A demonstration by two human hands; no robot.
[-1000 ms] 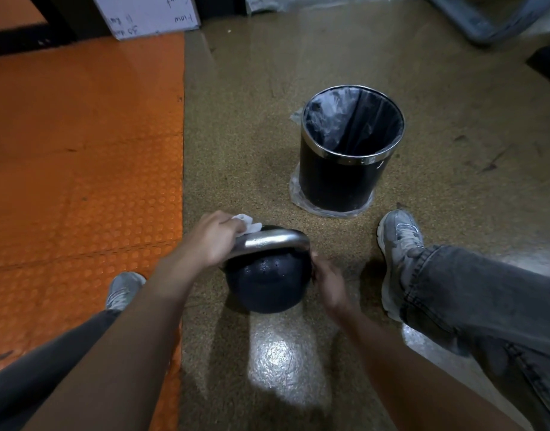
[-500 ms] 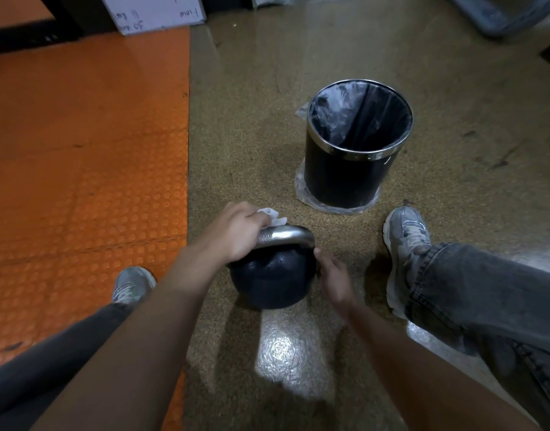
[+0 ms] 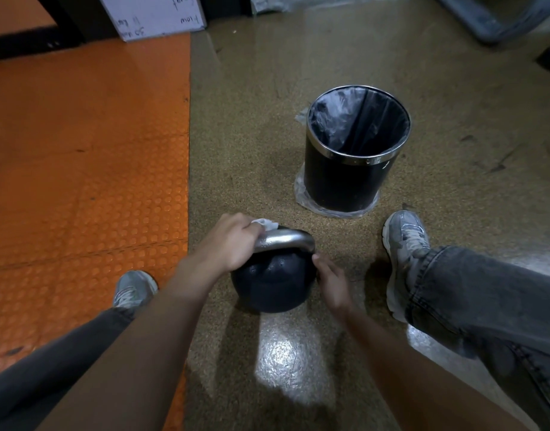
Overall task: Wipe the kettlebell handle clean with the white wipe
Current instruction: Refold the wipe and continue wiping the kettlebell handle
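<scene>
A dark blue kettlebell (image 3: 272, 283) with a silver metal handle (image 3: 287, 239) stands on the speckled floor between my feet. My left hand (image 3: 233, 241) is closed over the left end of the handle, pressing the white wipe (image 3: 265, 224) against it; only a crumpled corner of the wipe shows past my knuckles. My right hand (image 3: 331, 281) rests against the right side of the kettlebell's ball, just below the handle's right end, fingers curved on it.
A black waste bin (image 3: 356, 150) with a chrome rim and clear liner stands beyond the kettlebell, to the right. An orange studded mat (image 3: 87, 150) covers the floor to the left. My shoes (image 3: 405, 241) flank the kettlebell. A white board (image 3: 155, 14) leans at the back.
My left hand with the wipe slid a little right along the handle, covering more of its left end. The right hand stays on the ball.
</scene>
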